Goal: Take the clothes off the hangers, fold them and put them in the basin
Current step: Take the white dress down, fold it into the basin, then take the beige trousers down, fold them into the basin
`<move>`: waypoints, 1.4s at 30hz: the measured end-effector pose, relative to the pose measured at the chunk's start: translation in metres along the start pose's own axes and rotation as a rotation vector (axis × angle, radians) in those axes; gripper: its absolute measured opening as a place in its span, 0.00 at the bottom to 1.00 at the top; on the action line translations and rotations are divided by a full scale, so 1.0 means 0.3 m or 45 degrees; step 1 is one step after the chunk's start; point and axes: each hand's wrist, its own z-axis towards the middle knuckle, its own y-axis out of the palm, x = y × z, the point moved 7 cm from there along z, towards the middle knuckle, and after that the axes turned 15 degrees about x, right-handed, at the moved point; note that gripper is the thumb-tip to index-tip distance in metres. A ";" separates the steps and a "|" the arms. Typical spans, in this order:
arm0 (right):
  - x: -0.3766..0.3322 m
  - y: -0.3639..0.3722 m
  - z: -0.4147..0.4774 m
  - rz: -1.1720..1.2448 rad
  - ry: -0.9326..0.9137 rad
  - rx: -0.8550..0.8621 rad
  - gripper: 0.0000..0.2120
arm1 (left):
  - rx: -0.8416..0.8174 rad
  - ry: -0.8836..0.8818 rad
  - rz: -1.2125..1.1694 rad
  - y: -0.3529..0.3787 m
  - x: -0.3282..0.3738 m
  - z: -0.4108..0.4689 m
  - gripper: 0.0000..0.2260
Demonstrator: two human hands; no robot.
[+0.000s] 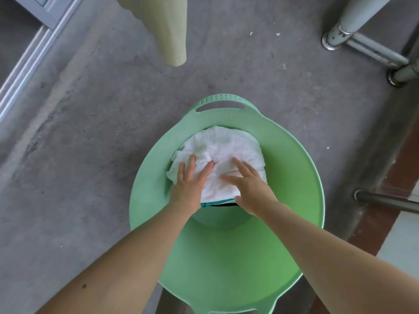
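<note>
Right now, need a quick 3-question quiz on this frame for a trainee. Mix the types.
1. True or false: the left hand and right hand both press on the white folded garment inside the green basin.
2. What peeks out under the white garment's near edge? A) a teal strip of fabric B) a hanger C) a red sock
3. What colour is the cloth hanging at the top of the view?
Key: 1 true; 2 A; 3 pale yellow.

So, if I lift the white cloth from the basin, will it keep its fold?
Probably not. The white cloth in the basin dimples and wrinkles under the left hand and right hand, so it looks soft and floppy. Its fine creases suggest thin fabric, so likely light.
</note>
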 end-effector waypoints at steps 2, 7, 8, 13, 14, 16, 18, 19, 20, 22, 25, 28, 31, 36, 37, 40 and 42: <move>-0.003 -0.047 -0.036 0.081 0.062 0.037 0.27 | -0.077 -0.030 -0.061 -0.042 0.008 -0.043 0.52; -0.054 -0.134 -0.120 0.264 0.087 0.019 0.20 | -0.054 -0.023 -0.071 -0.175 0.022 -0.116 0.33; -0.064 -0.145 -0.133 0.307 0.091 0.000 0.19 | -0.021 -0.028 -0.087 -0.202 0.022 -0.123 0.29; -0.144 -0.283 -0.218 0.442 0.104 0.003 0.17 | 0.090 -0.157 -0.308 -0.383 0.026 -0.196 0.17; -0.156 -0.310 -0.230 0.475 0.112 0.008 0.17 | 0.105 -0.163 -0.347 -0.415 0.032 -0.210 0.15; -0.181 -0.369 -0.260 0.567 0.139 0.033 0.16 | 0.159 -0.158 -0.413 -0.492 0.055 -0.238 0.13; -0.212 -0.440 -0.312 0.673 0.181 0.093 0.15 | 0.223 -0.157 -0.518 -0.581 0.081 -0.287 0.11; -0.228 -0.475 -0.343 0.735 0.209 0.124 0.14 | 0.248 -0.163 -0.585 -0.621 0.092 -0.314 0.11; -0.243 -0.512 -0.373 0.804 0.234 0.151 0.14 | 0.276 -0.166 -0.658 -0.667 0.105 -0.337 0.10; -0.276 -0.586 -0.425 0.942 0.276 0.205 0.15 | 0.333 -0.183 -0.798 -0.756 0.115 -0.379 0.09; -0.333 -0.708 -0.515 1.139 0.355 0.283 0.14 | 0.369 -0.240 -0.999 -0.905 0.114 -0.466 0.11; -0.389 -0.813 -0.579 1.273 0.394 0.304 0.13 | 0.430 -0.250 -1.050 -1.059 0.113 -0.537 0.11; -0.442 -0.947 -0.649 1.358 0.362 0.345 0.13 | 0.531 -0.220 -1.048 -1.233 0.122 -0.628 0.10; -0.512 -1.119 -0.748 1.449 0.288 0.402 0.12 | 0.596 -0.141 -1.074 -1.470 0.136 -0.753 0.09; -0.533 -1.166 -0.766 1.456 0.263 0.413 0.12 | 0.613 -0.108 -1.069 -1.528 0.144 -0.787 0.09; -0.585 -1.316 -0.784 1.469 0.192 0.500 0.12 | 0.638 -0.020 -0.988 -1.668 0.169 -0.873 0.09; -0.624 -1.410 -0.772 1.466 0.124 0.566 0.13 | 0.620 0.030 -0.935 -1.729 0.183 -0.902 0.08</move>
